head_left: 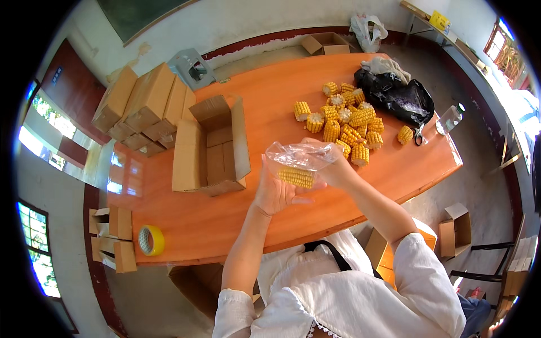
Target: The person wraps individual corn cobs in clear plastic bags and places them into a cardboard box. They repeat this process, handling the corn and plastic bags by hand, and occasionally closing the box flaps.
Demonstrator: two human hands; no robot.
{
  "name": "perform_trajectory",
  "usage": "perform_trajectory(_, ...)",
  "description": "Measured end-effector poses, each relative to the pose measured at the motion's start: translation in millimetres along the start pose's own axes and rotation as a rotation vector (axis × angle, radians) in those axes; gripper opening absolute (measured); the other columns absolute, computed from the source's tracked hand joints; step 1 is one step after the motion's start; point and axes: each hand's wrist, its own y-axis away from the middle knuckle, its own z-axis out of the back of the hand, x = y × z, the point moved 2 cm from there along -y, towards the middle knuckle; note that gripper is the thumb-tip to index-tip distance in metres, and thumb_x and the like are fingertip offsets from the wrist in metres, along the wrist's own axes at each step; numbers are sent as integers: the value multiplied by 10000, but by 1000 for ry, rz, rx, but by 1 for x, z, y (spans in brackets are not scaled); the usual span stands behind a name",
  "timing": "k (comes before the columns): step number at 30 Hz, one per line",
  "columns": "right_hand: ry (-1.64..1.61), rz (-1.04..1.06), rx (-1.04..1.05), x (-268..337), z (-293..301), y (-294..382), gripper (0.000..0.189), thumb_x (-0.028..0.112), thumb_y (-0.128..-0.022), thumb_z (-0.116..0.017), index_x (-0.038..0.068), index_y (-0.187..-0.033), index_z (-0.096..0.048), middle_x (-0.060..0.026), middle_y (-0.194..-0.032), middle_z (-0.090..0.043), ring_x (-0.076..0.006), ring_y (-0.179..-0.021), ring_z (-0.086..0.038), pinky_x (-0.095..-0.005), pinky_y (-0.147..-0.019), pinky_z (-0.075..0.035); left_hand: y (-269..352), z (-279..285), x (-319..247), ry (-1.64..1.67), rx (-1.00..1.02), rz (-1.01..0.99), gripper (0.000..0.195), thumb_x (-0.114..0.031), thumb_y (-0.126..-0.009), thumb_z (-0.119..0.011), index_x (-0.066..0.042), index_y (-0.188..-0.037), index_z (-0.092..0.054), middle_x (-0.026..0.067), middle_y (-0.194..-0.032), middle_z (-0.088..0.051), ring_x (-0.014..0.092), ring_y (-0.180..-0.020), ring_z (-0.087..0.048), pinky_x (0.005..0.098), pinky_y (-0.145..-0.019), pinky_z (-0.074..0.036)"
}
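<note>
A piece of corn cob (296, 176) sits inside a clear plastic bag (291, 154), held above the orange table. My left hand (274, 190) supports the bag from below and the left side, its thumb up along the plastic. On the other side, my right hand (334, 162) grips the gathered upper part of the bag. Just beyond my right hand lies a heap of cut corn pieces (348, 118), yellow with pale cut ends. To the left of my hands stands an open cardboard box (211, 148); no corn shows in the part of its inside that I see.
Closed cardboard boxes (146, 103) are stacked at the table's (270, 88) left end. A yellow tape roll (151, 240) stands at the near left corner. A black plastic bag (395, 95), scissors (418, 135) and a clear bottle (450, 119) lie or stand at the right.
</note>
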Motion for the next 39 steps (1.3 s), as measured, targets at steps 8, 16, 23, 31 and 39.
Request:
perform_trajectory(8, 25, -156, 64, 2, -9, -4, 185, 106, -954, -550, -17, -1024, -670, -18, -911, -581, -86, -824, -561, -258, -723, -472, 7, 35, 13, 175, 77, -28, 745, -629, -942, -364, -59, -1422, -366, 212, -1305, -531, 384, -1166, -568, 513, -827, -578)
perform_trajectory(16, -128, 473, -361, 72, 44, -8, 170, 74, -944, -527, -6, -953, -676, -46, -929, -658, -96, -820, -562, -234, -773, -439, 9, 25, 7, 101, -165, -218, 601, -469, -974, -436, 5, -1342, -437, 206, -1206, -576, 325, -1122, -584, 443, -964, -528)
perform_trajectory(23, 658, 314, -6, 90, 43, -15, 313, 77, -816, -667, 66, -1129, -663, -30, -1100, -677, -137, -1009, -623, -270, -857, -467, 9, 22, 8, 67, -197, -198, 619, -509, -968, -460, -27, -1356, -447, 156, -1242, -577, 305, -1108, -600, 451, -1006, -493)
perform_trajectory(31, 725, 245, 298, 81, 29, -11, 525, 86, -708, -715, 115, -1225, -630, -96, -1322, -570, -275, -1264, -496, -411, -1081, -368, 11, 24, 8, 99, -146, -190, 602, -484, -994, -412, -28, -1387, -431, 132, -1319, -549, 281, -1151, -593, 436, -1025, -480)
perform_trajectory(39, 940, 250, 350, 71, 8, -13, 467, 131, -740, -739, 142, -1197, -644, -102, -1178, -640, -297, -1106, -580, -403, -952, -457, 7, 17, 7, 47, -225, -202, 634, -511, -960, -475, -19, -1358, -432, 152, -1287, -553, 307, -1143, -587, 455, -1005, -501)
